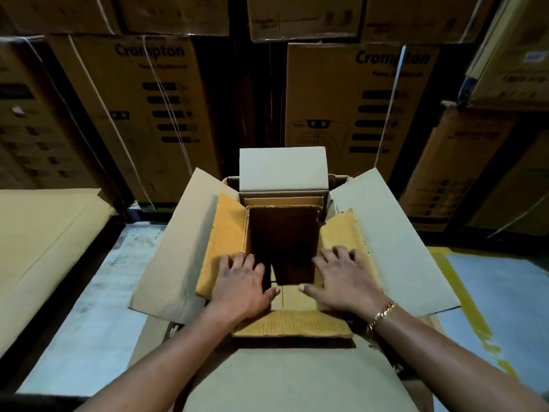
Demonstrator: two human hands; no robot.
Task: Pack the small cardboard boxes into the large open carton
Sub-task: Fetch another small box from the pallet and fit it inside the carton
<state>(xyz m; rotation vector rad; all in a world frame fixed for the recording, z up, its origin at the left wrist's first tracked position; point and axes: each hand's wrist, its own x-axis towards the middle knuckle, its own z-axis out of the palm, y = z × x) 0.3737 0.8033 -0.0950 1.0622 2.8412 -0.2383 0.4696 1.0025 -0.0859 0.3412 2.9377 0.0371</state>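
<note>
A large open carton (395, 239) stands in front of me with its pale outer flaps spread left, right, far and near. Inside it sits a smaller yellow-brown cardboard box (228, 233) with its own flaps folded outwards and a dark, empty-looking interior. My left hand (242, 282) lies flat on that box's left flap near the opening, fingers spread. On the right flap rests my right hand (344, 278), also flat, with a gold bracelet at the wrist. Neither hand grips anything. The carton's floor is hidden.
Tall printed cartons (365, 105) are stacked like a wall right behind the carton, with more stacks (475, 168) at the right. A flat cardboard surface (44, 233) lies at the left. The grey floor (89, 307) shows on both sides, with yellow tape (463, 292) at the right.
</note>
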